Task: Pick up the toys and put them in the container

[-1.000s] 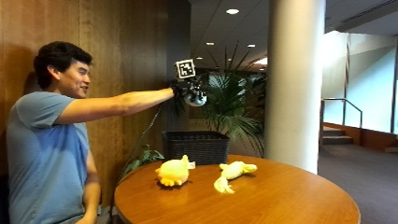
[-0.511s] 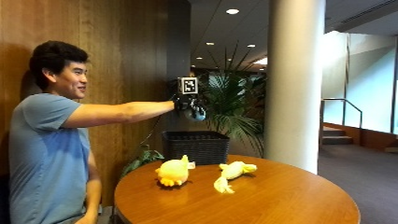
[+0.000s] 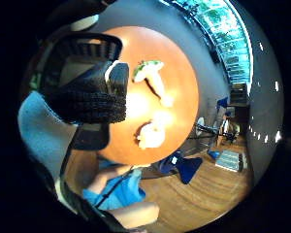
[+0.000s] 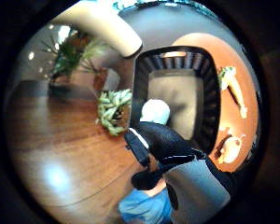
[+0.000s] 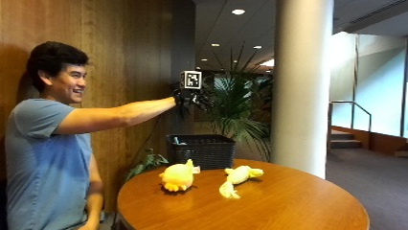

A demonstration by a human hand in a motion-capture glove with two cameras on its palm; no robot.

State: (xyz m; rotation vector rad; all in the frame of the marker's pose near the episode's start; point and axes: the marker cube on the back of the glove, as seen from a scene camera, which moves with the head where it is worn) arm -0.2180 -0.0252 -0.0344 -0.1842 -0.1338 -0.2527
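Observation:
In the outside view my gloved right hand [image 5: 190,98] is held out at arm's length, high above a black basket [image 5: 201,151] behind the round wooden table [image 5: 287,206]. Its fingers [image 4: 161,139] reach out over the basket's inside [image 4: 210,109] and hold nothing. A pale round thing [image 4: 155,112] shows by the fingertips; I cannot tell whether it lies in the basket. Two yellow plush toys lie on the table: a plump one [image 5: 178,176] and a long one [image 5: 237,178]. Both also show in the little finger side view, the plump toy [image 3: 150,136] and the long toy [image 3: 153,80].
A wide pale column [image 5: 303,81] stands behind the table's far side. A tall potted plant [image 5: 239,110] grows just beyond the basket, and a smaller leafy plant [image 5: 148,163] sits low by the wood-panelled wall [image 5: 127,48].
The hand dipped a little over the basket, then rose slightly; it sits a bit lower than one second ago. Both toys on the table have stayed put.

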